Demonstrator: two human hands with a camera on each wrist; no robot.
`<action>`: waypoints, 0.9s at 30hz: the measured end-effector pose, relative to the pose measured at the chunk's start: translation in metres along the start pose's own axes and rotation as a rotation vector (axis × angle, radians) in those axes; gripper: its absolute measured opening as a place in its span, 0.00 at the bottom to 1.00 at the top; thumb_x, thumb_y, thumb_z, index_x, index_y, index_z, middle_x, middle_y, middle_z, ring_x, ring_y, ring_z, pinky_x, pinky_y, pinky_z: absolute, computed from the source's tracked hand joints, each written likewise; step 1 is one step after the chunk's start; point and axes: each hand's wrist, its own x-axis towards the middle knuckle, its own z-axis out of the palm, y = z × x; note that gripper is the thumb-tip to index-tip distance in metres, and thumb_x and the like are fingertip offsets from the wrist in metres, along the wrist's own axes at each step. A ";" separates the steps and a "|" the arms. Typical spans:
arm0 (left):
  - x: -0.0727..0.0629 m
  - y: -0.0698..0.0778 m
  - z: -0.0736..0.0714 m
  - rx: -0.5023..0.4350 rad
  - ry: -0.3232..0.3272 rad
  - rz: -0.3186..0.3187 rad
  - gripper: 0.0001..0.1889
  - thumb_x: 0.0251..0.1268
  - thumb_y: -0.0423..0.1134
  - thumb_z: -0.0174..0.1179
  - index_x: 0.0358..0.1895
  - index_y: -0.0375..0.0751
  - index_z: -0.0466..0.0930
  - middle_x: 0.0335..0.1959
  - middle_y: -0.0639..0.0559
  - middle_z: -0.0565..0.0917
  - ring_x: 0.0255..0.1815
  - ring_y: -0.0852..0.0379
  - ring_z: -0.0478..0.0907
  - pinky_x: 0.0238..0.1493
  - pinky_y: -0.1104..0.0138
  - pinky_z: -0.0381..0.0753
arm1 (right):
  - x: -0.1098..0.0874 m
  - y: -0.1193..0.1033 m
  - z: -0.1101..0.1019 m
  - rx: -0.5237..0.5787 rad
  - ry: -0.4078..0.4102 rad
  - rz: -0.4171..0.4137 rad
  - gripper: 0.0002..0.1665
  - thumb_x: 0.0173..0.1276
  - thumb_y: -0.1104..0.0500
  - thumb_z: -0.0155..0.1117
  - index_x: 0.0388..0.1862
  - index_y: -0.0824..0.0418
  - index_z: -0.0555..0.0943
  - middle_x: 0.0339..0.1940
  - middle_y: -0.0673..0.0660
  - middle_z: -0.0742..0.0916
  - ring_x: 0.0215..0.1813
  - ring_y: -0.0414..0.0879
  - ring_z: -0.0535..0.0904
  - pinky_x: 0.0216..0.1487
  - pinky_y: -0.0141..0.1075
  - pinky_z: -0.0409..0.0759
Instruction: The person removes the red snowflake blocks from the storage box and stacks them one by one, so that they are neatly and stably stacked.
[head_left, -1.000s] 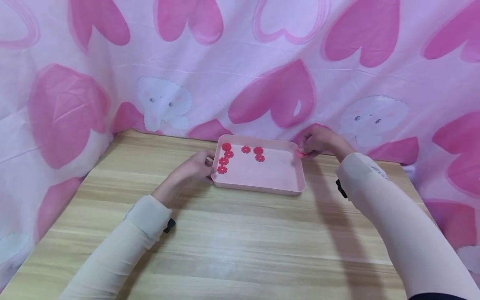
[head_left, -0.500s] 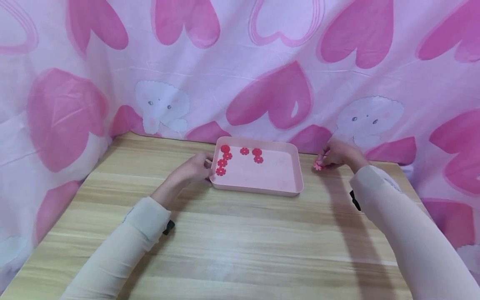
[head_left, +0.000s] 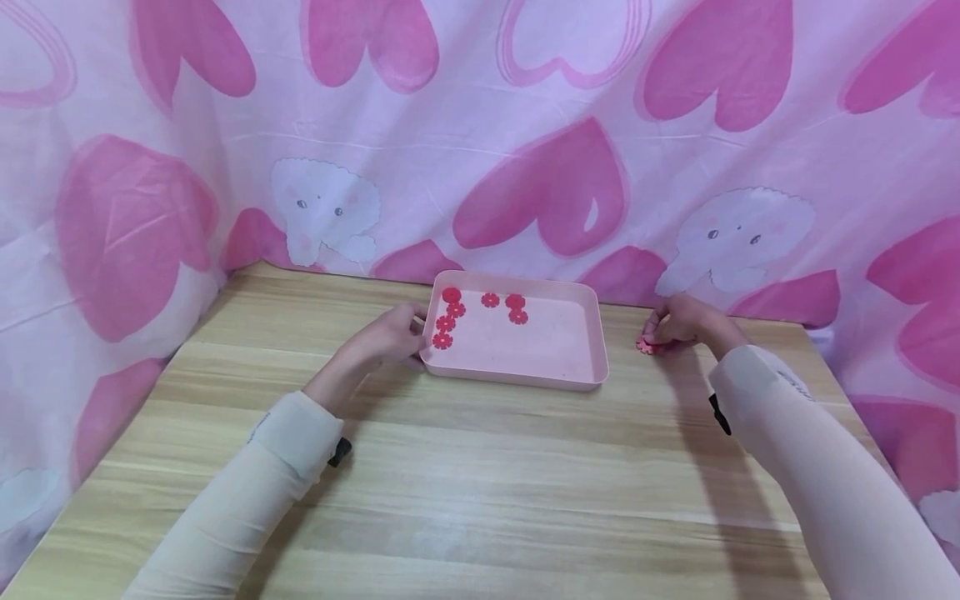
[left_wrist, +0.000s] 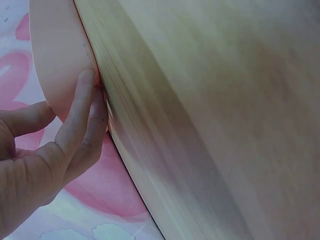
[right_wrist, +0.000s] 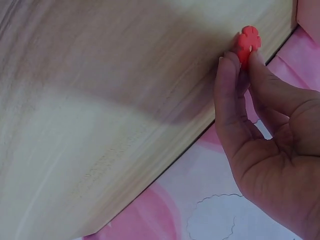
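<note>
My left hand point(head_left: 392, 335) holds the left end of a shallow pink tray point(head_left: 525, 377); in the left wrist view the thumb and fingers point(left_wrist: 82, 100) touch its outer wall from different sides. Inside the tray lie several red notched discs, flower-like in outline, such as the disc point(head_left: 443, 341) at the front left and the disc point(head_left: 518, 317) nearer the middle. Right of the tray, apart from it, my right hand point(head_left: 684, 321) pinches red notched plastic pieces point(right_wrist: 249, 40) between thumb and fingers, low over the table. How many it holds is partly hidden by the fingers.
The wooden table point(head_left: 480, 483) stretches out in front of the tray. A pink and white cloth point(head_left: 420, 167) with hearts hangs along its back edge and both sides.
My right hand has moved from the tray's right back corner out to the right and slightly nearer, still pinching the red pieces. My left hand and the tray stay about where they were.
</note>
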 end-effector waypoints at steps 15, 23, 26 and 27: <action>0.002 -0.001 -0.001 0.008 -0.002 0.000 0.27 0.78 0.23 0.51 0.77 0.23 0.61 0.65 0.25 0.76 0.55 0.40 0.86 0.55 0.55 0.95 | 0.000 0.006 0.005 -0.037 0.028 0.016 0.12 0.76 0.66 0.68 0.47 0.75 0.78 0.35 0.57 0.87 0.34 0.43 0.82 0.41 0.37 0.94; 0.002 -0.002 -0.003 -0.028 -0.016 -0.033 0.30 0.77 0.23 0.52 0.80 0.25 0.59 0.67 0.27 0.75 0.53 0.43 0.86 0.54 0.57 0.95 | -0.003 0.002 0.003 -0.063 0.033 0.026 0.15 0.78 0.64 0.67 0.51 0.76 0.77 0.37 0.59 0.88 0.35 0.44 0.83 0.43 0.39 0.95; 0.002 -0.003 -0.003 -0.046 -0.026 -0.042 0.31 0.76 0.22 0.51 0.80 0.26 0.58 0.68 0.27 0.74 0.52 0.43 0.85 0.54 0.57 0.95 | -0.002 0.001 0.002 -0.045 0.035 0.021 0.15 0.79 0.63 0.66 0.51 0.76 0.78 0.35 0.58 0.88 0.35 0.44 0.84 0.43 0.39 0.94; 0.003 -0.003 -0.003 -0.052 -0.029 -0.046 0.31 0.77 0.22 0.51 0.80 0.26 0.58 0.68 0.27 0.74 0.52 0.43 0.85 0.54 0.56 0.95 | -0.002 0.001 0.002 -0.034 0.034 0.016 0.15 0.79 0.63 0.66 0.51 0.76 0.78 0.34 0.56 0.89 0.34 0.43 0.84 0.43 0.38 0.94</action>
